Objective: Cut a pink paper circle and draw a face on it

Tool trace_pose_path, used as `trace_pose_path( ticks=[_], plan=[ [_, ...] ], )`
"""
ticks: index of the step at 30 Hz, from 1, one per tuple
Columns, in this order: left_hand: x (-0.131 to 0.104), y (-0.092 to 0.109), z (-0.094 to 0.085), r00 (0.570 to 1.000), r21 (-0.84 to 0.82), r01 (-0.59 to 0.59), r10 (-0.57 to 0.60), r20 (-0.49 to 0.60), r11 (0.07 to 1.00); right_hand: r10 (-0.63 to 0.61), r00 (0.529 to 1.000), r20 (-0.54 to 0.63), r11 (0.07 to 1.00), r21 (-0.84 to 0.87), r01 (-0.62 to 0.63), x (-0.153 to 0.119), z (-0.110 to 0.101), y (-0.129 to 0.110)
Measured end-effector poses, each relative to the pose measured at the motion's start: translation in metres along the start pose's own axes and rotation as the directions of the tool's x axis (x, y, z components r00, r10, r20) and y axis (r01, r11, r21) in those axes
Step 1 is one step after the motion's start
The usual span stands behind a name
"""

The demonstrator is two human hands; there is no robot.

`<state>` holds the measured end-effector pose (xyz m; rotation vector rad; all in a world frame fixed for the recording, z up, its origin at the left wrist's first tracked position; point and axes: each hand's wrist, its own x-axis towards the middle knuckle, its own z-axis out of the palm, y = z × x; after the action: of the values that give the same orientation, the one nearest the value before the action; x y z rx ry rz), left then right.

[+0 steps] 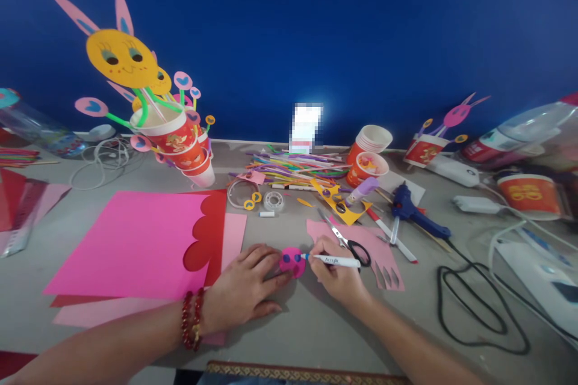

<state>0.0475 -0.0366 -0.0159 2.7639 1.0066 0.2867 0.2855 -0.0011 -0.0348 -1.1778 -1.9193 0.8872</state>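
Observation:
A small magenta paper circle with blue spots lies on the table between my hands. My left hand, with a red bead bracelet at the wrist, lies flat with fingers spread, its fingertips at the circle's left edge. My right hand is closed around a white acrylic marker, whose blue tip meets the circle's right side. Behind the right hand are black-handled scissors on a pink paper offcut. Pink sheets and a red sheet sit beside my left hand.
Behind lie colourful pipe cleaners, a tape roll, a glue stick and a yellow offcut. Paper cups with rabbit faces stand at left. On the right are a blue glue gun and its looped black cord.

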Motion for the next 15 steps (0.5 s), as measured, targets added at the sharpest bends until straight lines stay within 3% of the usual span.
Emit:
trace_pose_path(
  ticks=[15],
  plan=[
    [-0.0005,0.0006,0.0011,1.000,-0.003,0.008,-0.008,0.001,1.000,-0.084,0.996,0.017,0.993,-0.082,0.085,0.0025,0.0000,-0.0023]
  ],
)
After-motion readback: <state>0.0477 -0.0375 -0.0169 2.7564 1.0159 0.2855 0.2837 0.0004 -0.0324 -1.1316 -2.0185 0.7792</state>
